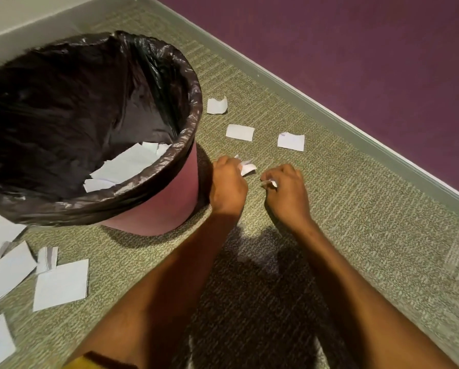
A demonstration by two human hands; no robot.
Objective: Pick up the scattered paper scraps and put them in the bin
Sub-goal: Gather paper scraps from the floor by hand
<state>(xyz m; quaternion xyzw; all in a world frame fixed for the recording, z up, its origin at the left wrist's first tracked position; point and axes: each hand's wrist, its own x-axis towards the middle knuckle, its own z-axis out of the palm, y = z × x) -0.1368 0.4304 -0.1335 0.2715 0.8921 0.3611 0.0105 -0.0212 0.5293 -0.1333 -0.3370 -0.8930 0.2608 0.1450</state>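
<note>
Nearest the camera, two bare forearms extend forward over the grey-green woven carpet (369, 222). At the lower left, a group of flat white paper sheets (60, 284) lies on the carpet near the base of the bin, well apart from both hands.

The left hand (228, 182) is just beside the bin wall, knuckles up. Its fingers are curled round a crumpled white paper scrap (248, 167), which protrudes from the far side of the fist. The right hand (287, 193) is near the left hand but not touching it. Its thumb and fingertips are pressed together, pinching a small white paper fragment (272, 184). Whether either held piece touches the carpet cannot be determined.

To the left of the hands, the round maroon plastic bin (167, 206) stands upright on the carpet. A black plastic liner bag (89, 102) is folded over its rim. Several white paper pieces (127, 165) lie inside, against the liner on the side nearest the hands.

Beyond the hands, three pieces lie on the carpet, apart from one another:
- a rectangular white scrap (240, 132);
- a torn-edged white scrap (291, 141) to its right;
- a curled white scrap (217, 105) farther back, just beside the bin.

Farthest back, a grey-green skirting board (329, 110) runs diagonally below a purple wall (356, 49).
</note>
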